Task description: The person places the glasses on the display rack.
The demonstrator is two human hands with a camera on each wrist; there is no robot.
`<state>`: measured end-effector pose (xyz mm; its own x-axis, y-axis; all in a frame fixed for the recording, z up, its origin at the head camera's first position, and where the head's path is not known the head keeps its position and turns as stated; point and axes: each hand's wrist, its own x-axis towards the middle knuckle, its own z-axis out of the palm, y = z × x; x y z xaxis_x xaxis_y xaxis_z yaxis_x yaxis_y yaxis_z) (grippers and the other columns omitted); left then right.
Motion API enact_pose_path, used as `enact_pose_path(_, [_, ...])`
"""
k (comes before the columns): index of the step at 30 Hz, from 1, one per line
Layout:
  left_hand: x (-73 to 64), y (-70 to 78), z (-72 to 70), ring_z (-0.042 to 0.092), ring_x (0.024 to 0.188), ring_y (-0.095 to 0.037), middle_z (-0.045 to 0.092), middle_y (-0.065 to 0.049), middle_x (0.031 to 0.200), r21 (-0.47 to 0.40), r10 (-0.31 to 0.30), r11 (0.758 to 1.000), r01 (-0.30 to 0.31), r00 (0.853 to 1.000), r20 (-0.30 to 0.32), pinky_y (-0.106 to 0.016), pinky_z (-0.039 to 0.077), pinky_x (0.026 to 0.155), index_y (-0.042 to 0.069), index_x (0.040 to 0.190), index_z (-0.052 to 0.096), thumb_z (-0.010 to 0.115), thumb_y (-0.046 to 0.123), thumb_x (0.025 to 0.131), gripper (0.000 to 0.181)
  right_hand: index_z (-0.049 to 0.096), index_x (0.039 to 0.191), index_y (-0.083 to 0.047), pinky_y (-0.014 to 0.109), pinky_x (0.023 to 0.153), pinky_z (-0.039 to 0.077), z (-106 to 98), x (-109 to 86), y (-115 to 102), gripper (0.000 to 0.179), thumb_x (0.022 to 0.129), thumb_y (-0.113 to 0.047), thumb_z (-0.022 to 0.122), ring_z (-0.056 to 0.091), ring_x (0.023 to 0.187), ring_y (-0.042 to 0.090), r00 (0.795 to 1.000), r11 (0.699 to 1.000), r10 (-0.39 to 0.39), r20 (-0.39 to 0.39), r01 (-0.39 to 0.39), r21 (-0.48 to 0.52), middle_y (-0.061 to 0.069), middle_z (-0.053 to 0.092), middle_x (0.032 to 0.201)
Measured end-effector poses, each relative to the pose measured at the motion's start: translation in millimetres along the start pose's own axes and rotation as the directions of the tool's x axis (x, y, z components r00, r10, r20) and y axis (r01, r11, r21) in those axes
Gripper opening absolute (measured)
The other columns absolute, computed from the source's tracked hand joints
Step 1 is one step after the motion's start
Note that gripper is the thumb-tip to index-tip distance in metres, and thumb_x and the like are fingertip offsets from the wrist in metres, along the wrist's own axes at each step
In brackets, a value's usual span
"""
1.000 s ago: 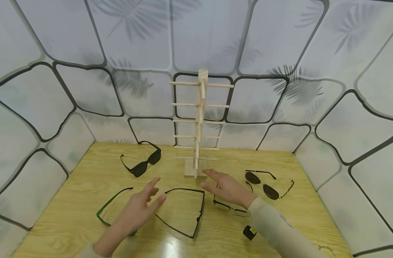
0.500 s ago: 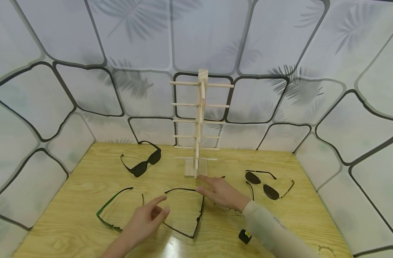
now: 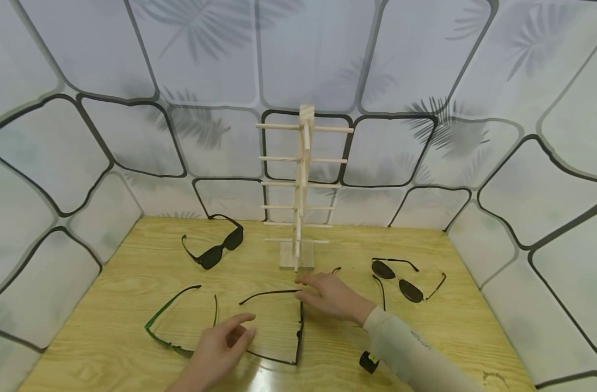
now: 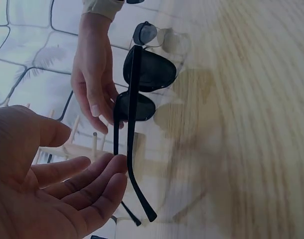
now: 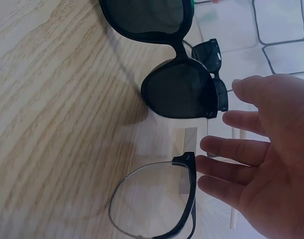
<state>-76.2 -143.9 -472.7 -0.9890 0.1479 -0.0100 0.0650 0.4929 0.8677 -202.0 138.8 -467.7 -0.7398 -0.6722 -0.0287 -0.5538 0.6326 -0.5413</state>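
Note:
A pair of black sunglasses [image 3: 299,337] stands in the middle of the table, its temples pointing left. My right hand [image 3: 334,298] is at its far hinge corner, fingers extended; in the right wrist view the fingertips are close by the dark lens [image 5: 179,89]. My left hand [image 3: 220,345] is at the near temple, fingers loosely bent and thumb apart. In the left wrist view, its fingertips reach the black temple [image 4: 133,164]. Half-rim glasses [image 5: 191,184] lie under my right hand, mostly hidden in the head view.
Behind stands a wooden rack [image 3: 302,185] with several pegs. Green-framed glasses [image 3: 156,321] lie at left, black sunglasses [image 3: 222,249] at back left, aviator sunglasses [image 3: 396,280] at right. A small black object [image 3: 369,362] is by the right sleeve. Patterned walls enclose the table.
My left hand has come nearer and slightly right, to the sunglasses' near temple. The right hand has moved left and down to their far corner. The sunglasses have shifted and turned slightly left.

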Motion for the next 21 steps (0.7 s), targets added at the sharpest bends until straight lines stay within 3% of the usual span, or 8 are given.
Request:
enact_pose_path(3, [-3.0,-1.3,1.2,0.066,0.070,-0.004,0.076,-0.003,0.088,-0.012,0.009,1.000,-0.009,1.000,0.014,-0.021,0.054,0.064,0.003,0.130,0.071,0.069,0.029,0.104,0.038,0.059,0.148,-0.007,0.051,0.104,0.057,2,1.5,-1,0.049,0.112,-0.039,0.052,0.070,0.120,0.028,1.000,1.000,-0.025,0.003,0.025,-0.018,0.010,0.070,0.139])
enact_pose_path(8, [-7.4,-8.0,3.4,0.059,0.065,0.002,0.072,0.004,0.079,-0.031,0.096,0.995,-0.094,0.994,0.047,-0.020,0.052,0.059,0.001,0.121,0.075,0.068,0.024,0.105,0.030,0.064,0.142,-0.005,0.045,0.098,0.060,7,5.6,-1,0.043,0.111,-0.034,0.055,0.073,0.109,0.022,0.998,0.996,-0.066,-0.001,0.065,-0.053,0.007,0.076,0.125])
enact_pose_path(10, [-8.8,-11.7,4.7,0.056,0.063,0.004,0.069,0.007,0.077,-0.056,0.128,0.991,-0.123,0.988,0.082,-0.020,0.051,0.057,0.000,0.119,0.076,0.067,0.023,0.105,0.028,0.067,0.139,-0.005,0.042,0.097,0.061,9,7.2,-2,0.040,0.111,-0.032,0.057,0.073,0.108,0.020,0.997,0.996,-0.073,-0.005,0.073,-0.059,0.006,0.077,0.121])
enact_pose_path(13, [-9.7,-15.7,5.7,0.056,0.063,0.004,0.069,0.008,0.075,-0.115,0.137,0.986,-0.119,0.975,0.172,-0.021,0.052,0.056,-0.002,0.118,0.075,0.066,0.023,0.106,0.029,0.069,0.136,-0.005,0.040,0.095,0.062,10,9.2,-3,0.037,0.110,-0.029,0.058,0.074,0.107,0.019,0.997,0.995,-0.081,-0.012,0.080,-0.055,0.006,0.077,0.120])
enact_pose_path(17, [-9.1,-18.1,5.0,0.065,0.067,-0.004,0.075,-0.002,0.082,-0.160,0.034,0.987,0.018,0.947,0.318,-0.022,0.054,0.059,-0.004,0.122,0.073,0.064,0.025,0.107,0.035,0.071,0.132,-0.004,0.039,0.092,0.062,12,11.5,-5,0.034,0.110,-0.027,0.059,0.074,0.105,0.019,0.997,0.995,-0.079,-0.024,0.078,-0.055,0.007,0.078,0.118])
enact_pose_path(21, [-9.3,-19.6,5.5,0.071,0.078,-0.014,0.080,-0.009,0.098,-0.148,-0.073,0.979,0.139,0.921,0.384,-0.025,0.058,0.064,-0.007,0.127,0.071,0.063,0.026,0.107,0.039,0.074,0.126,-0.005,0.036,0.087,0.063,14,13.8,-7,0.028,0.108,-0.023,0.061,0.075,0.100,0.018,0.996,0.995,-0.079,-0.047,0.076,-0.062,0.007,0.079,0.112])
